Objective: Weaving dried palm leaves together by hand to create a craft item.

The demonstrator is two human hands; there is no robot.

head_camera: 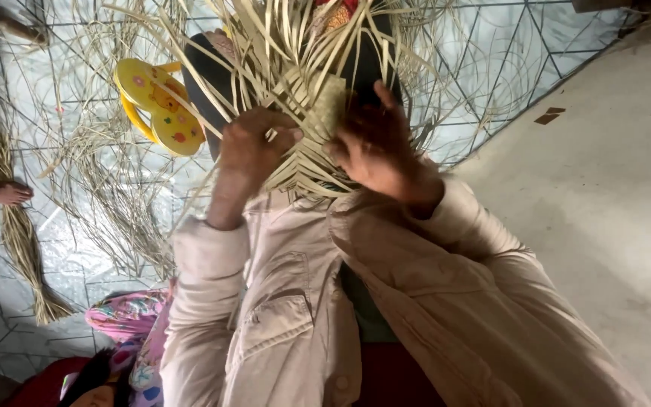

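Note:
A woven mat piece of pale flat straw strips (312,113) is held up close in front of me, its loose strips fanning upward. My left hand (254,147) pinches strips at the left side of the weave, fingers closed on them. My right hand (374,143) grips the right side of the woven part, with fingers spread over it. Both arms wear pale pink jacket sleeves (212,301).
A pair of yellow sandals (161,107) lies on the tiled floor (491,60) among scattered loose straw. A bound straw bundle (20,234) lies at the left beside another person's bare foot (5,192). A child in colourful patterned clothes (129,332) is at the lower left.

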